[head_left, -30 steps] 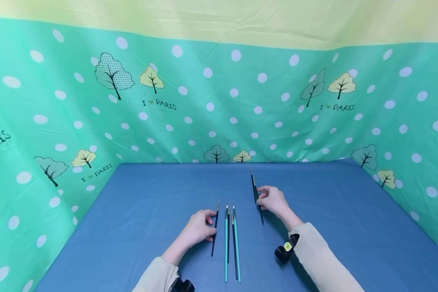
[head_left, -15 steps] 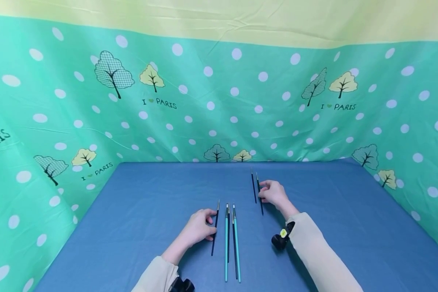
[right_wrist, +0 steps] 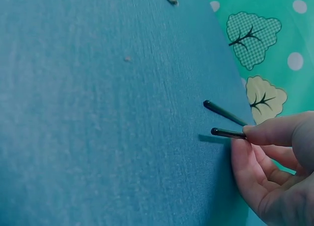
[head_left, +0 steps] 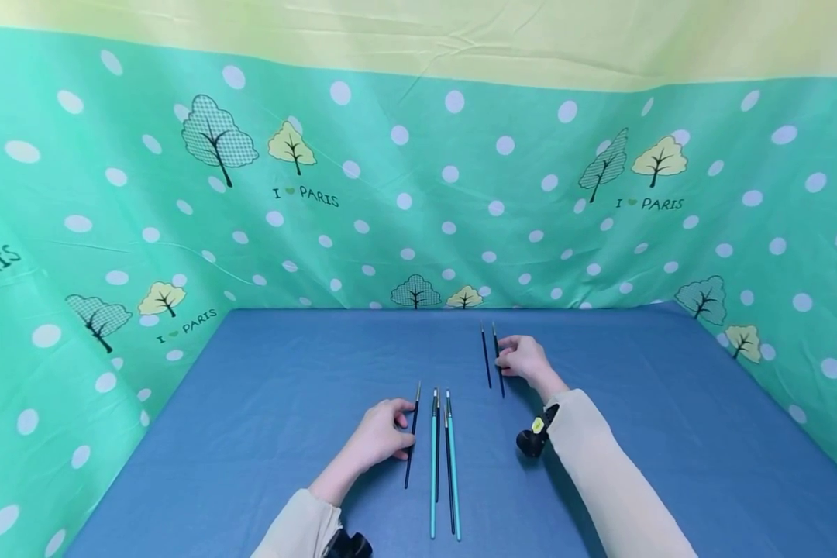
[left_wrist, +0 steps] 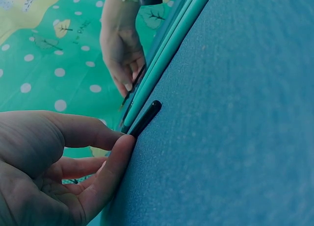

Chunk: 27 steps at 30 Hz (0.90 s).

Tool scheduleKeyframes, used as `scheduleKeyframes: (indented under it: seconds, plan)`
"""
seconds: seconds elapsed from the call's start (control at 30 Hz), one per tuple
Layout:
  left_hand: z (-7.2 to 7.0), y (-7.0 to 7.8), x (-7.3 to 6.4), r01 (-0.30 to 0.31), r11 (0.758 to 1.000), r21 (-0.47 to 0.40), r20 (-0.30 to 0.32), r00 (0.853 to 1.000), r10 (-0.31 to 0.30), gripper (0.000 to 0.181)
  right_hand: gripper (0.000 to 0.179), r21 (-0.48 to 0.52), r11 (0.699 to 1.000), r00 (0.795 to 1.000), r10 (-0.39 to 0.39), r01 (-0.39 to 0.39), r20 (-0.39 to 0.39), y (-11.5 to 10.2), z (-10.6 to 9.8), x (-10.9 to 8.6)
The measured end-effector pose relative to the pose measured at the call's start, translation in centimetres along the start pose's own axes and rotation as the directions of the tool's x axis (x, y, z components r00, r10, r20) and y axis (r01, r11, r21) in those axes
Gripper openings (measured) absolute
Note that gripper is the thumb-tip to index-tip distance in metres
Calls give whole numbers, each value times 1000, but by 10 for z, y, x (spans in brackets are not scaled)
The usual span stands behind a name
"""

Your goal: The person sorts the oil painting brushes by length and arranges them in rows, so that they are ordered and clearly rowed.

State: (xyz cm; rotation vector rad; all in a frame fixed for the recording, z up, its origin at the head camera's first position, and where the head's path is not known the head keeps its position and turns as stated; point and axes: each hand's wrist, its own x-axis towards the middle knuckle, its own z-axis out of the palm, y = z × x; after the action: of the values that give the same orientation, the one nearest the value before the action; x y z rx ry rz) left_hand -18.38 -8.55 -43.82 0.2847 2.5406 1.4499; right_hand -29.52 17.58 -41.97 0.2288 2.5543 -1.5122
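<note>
Low over the blue table, my left hand [head_left: 380, 434] pinches a slim dark paintbrush [head_left: 415, 422] between thumb and fingers. Its rounded handle end pokes out past the fingertips in the left wrist view. Farther back, my right hand [head_left: 525, 358] pinches another dark paintbrush [head_left: 497, 343], bristles pointing away from me. Just left of that one, a similar dark paintbrush [head_left: 486, 358] lies nearly parallel on the cloth. In the right wrist view the pinched brush's handle end [right_wrist: 226, 133] casts a shadow on the cloth, close to the lying brush [right_wrist: 223, 112].
Between the hands lie two teal paintbrushes [head_left: 433, 473] and two dark ones [head_left: 449, 473], roughly parallel, bristles away from me. The blue cloth [head_left: 286, 364] reaches back to a green dotted curtain [head_left: 363, 186], which also hangs at both sides.
My right hand has moved away from me with its paintbrush, which was overlapping the lying brush and now stands apart on its right. The left hand has stayed still.
</note>
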Motion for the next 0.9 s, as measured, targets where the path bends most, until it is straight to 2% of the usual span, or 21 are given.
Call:
scheduleKeyframes:
  seconds: [0.27, 0.6, 0.9]
  plan:
    - [0, -1, 1, 2, 1000, -11, 9, 1000, -2, 48, 41, -10, 1000, 1000, -4, 4, -15, 1, 2, 5]
    - [0, -1, 1, 0, 1000, -4, 4, 1000, 0, 49, 39, -109, 994, 997, -23, 14, -78, -2, 6, 12]
    - [0, 0, 0, 5, 1000, -10, 2, 1000, -5, 48, 36, -140, 990, 996, -24, 12, -84, -2, 7, 16]
